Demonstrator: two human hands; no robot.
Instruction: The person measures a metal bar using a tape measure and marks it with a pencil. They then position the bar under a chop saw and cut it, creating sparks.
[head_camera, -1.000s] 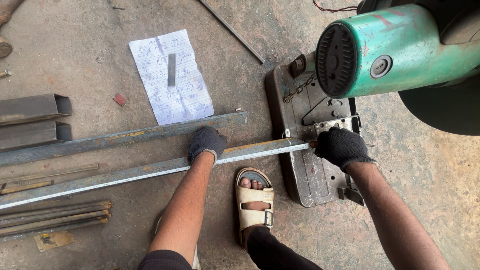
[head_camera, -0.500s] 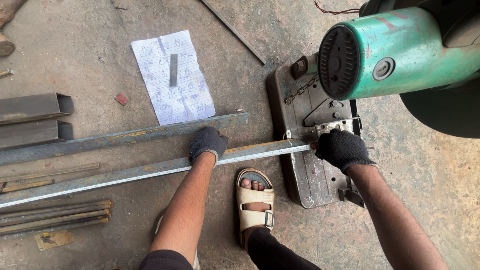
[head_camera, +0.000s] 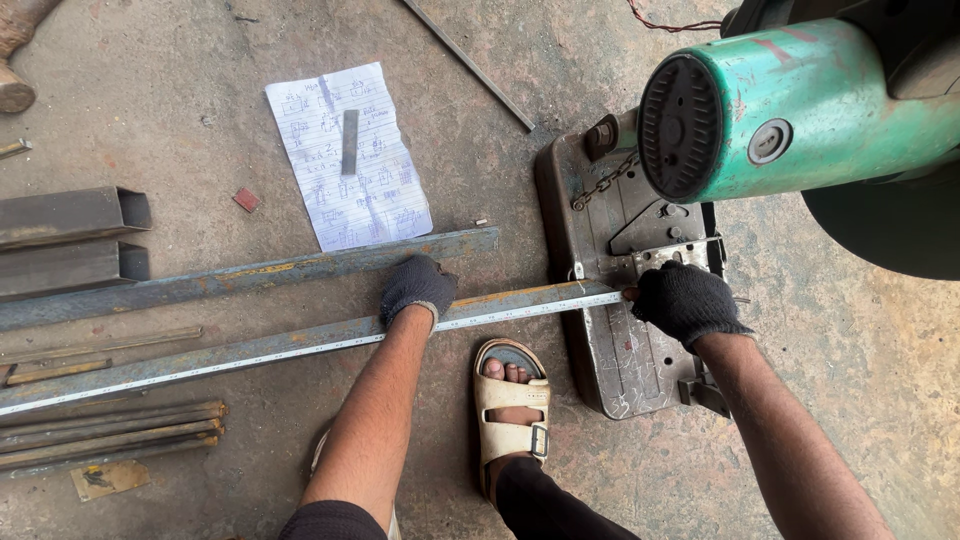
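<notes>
**Steel angle bar held on the chop saw base**

The left hand (head_camera: 418, 288), in a dark knit glove, is pressing down on a long steel angle bar (head_camera: 250, 350), its fingers curled over the bar's upper edge in a firm grasp. The bar is lying on the concrete floor (head_camera: 180, 60), running from the lower left up to the right, and its right end is resting on the grey base (head_camera: 610, 370) of a chop saw. The right hand (head_camera: 686, 300), also gloved, is clenching at that end of the bar, just beside the saw's vise; whether it is grasping the bar's tip or the vise part cannot be told. The saw's green motor housing (head_camera: 800, 110) is hanging raised above the base.

A second angle bar (head_camera: 240, 278) is lying just behind the first, nearly parallel. A sheet of paper (head_camera: 390, 210) with handwritten sketches is lying beyond it, weighted by a small flat metal strip (head_camera: 349, 141). Two rectangular steel tubes (head_camera: 70, 240) are lying at the left edge, thin rods (head_camera: 110, 430) below them. A foot in a cream sandal (head_camera: 512, 400) is standing between the arms.
</notes>
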